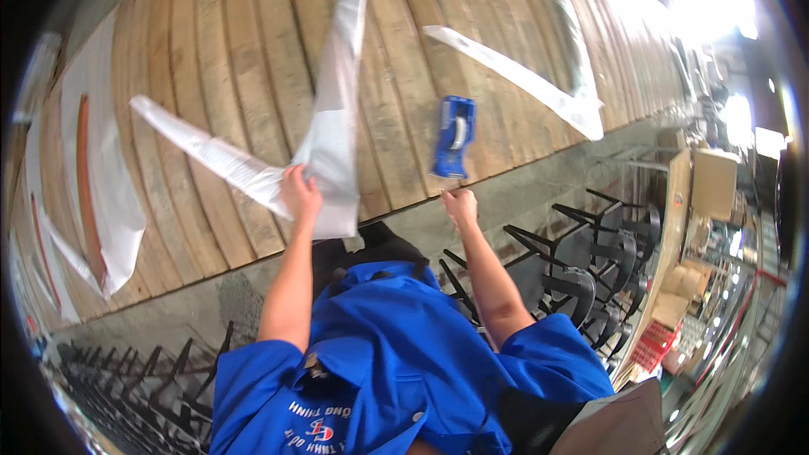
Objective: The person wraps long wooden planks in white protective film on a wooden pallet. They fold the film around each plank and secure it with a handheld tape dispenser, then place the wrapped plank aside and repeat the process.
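Note:
A V-shaped piece in white sheet wrapping (333, 131) lies across the plank table, its corner at the near edge. My left hand (301, 194) is on the wrapping near that corner, fingers bent and gripping it. To the right, a blue tape dispenser (443, 160) with a pale roll lies on the planks. Just off its near end is my right hand (461, 207), fingers closed in a pinch at the table edge. Whatever is between those fingertips is too small to make out.
Another white-wrapped angled piece (539, 91) lies at the far right of the plank table (396, 76). White sheets (126, 227) with reddish-brown wooden strips (88, 177) lie at the left. Black chair frames (581, 278) stand below the table's right side; cardboard (713, 185) lies beyond.

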`<state>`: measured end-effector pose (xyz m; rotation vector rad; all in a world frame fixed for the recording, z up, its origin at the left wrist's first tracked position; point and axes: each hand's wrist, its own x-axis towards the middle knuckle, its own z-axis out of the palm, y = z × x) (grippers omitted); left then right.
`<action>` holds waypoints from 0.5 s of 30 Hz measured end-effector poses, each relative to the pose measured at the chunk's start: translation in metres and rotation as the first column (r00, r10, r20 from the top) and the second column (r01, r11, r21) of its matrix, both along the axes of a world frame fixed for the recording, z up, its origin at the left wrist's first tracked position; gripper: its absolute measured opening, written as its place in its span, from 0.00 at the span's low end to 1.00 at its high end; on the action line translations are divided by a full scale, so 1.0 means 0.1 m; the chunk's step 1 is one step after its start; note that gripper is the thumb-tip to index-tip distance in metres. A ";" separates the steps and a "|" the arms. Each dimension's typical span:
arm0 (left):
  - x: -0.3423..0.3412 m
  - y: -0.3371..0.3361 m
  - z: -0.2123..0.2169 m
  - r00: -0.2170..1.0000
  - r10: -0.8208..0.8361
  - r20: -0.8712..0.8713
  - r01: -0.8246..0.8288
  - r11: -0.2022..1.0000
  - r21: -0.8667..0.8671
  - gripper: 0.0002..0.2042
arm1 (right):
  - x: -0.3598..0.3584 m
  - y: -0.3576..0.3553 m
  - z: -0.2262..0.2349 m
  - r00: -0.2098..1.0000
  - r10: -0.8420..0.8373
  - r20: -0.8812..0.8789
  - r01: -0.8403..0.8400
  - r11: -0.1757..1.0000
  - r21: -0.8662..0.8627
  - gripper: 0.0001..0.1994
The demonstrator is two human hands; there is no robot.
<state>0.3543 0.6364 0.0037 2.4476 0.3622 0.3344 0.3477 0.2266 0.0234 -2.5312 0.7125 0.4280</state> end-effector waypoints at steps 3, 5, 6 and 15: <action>-0.13 0.06 -0.05 0.995 0.035 0.089 -0.039 0.998 0.046 0.22 | -0.24 0.20 -0.03 0.968 0.194 -0.162 -0.215 0.969 -0.125 0.20; -0.07 0.15 0.08 1.000 0.022 -0.012 -0.022 1.000 -0.004 0.21 | -0.15 0.69 0.07 0.987 0.163 -0.004 -0.162 0.981 0.107 0.20; -0.14 0.15 0.13 0.997 -0.002 -0.071 -0.002 0.999 -0.052 0.21 | -0.22 0.89 0.10 0.992 0.119 0.051 -0.127 0.969 0.212 0.20; -0.16 0.27 0.05 0.994 -0.046 -0.097 0.028 0.984 -0.176 0.18 | 1.57 3.68 0.28 0.661 0.748 -0.062 -0.734 0.661 0.156 0.20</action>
